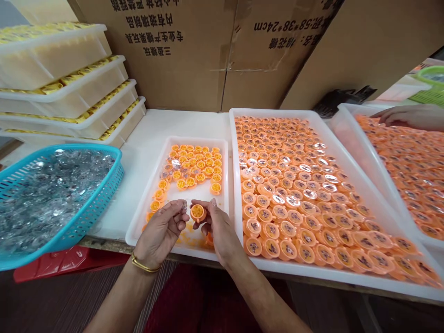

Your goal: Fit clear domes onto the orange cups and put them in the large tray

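My right hand pinches a small orange cup filled with yellow beads, held over the near end of a small white tray. My left hand, with a gold bangle on its wrist, is closed beside it, and its fingertips pinch a small clear lid close to the cup. Several open filled cups lie in the small tray. A large white tray to the right holds rows of closed orange cups with picture lids.
A blue basket of clear plastic lids stands at the left. Stacked white trays with yellow contents sit behind it. Cardboard boxes line the back. Another person's hand rests over a further tray of orange cups at right.
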The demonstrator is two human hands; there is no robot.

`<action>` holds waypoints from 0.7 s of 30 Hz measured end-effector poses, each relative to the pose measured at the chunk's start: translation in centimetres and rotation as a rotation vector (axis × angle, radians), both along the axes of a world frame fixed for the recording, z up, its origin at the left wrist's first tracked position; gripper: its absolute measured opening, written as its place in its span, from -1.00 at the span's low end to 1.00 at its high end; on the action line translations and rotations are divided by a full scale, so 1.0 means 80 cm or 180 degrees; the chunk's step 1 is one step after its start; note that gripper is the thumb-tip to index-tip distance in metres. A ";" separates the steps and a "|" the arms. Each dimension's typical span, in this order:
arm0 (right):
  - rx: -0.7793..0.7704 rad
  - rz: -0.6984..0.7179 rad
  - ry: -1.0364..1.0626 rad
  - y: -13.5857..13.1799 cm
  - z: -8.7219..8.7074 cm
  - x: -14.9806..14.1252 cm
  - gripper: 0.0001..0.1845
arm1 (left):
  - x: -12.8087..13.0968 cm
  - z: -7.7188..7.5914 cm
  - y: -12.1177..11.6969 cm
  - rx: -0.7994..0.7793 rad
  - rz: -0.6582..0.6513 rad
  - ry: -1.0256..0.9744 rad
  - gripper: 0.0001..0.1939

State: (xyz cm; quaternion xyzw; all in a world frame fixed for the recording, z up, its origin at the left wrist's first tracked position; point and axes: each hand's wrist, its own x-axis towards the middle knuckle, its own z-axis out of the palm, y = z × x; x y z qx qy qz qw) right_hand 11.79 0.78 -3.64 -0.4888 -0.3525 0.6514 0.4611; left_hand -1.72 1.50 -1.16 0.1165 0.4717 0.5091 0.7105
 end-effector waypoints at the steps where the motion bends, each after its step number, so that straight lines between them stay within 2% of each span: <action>1: -0.0003 0.0001 0.0002 0.000 0.000 0.000 -0.29 | 0.000 0.000 0.001 -0.0008 -0.0012 -0.0007 -0.92; 5: -0.0026 0.0016 0.0002 0.000 -0.002 0.000 -0.27 | -0.002 0.000 0.003 0.0016 -0.0130 0.0010 -0.97; 10: -0.0083 0.0052 0.0059 0.000 0.000 -0.001 -0.25 | -0.005 0.001 0.002 0.0230 -0.0346 0.0300 -0.86; 14: -0.0124 0.0075 0.0068 0.001 0.000 -0.001 -0.22 | -0.007 0.006 0.002 0.0662 -0.0646 0.1139 -0.81; 21: 0.0016 0.0186 -0.0040 0.001 0.002 0.000 -0.24 | 0.003 0.025 0.011 0.1550 -0.1379 0.2723 -0.88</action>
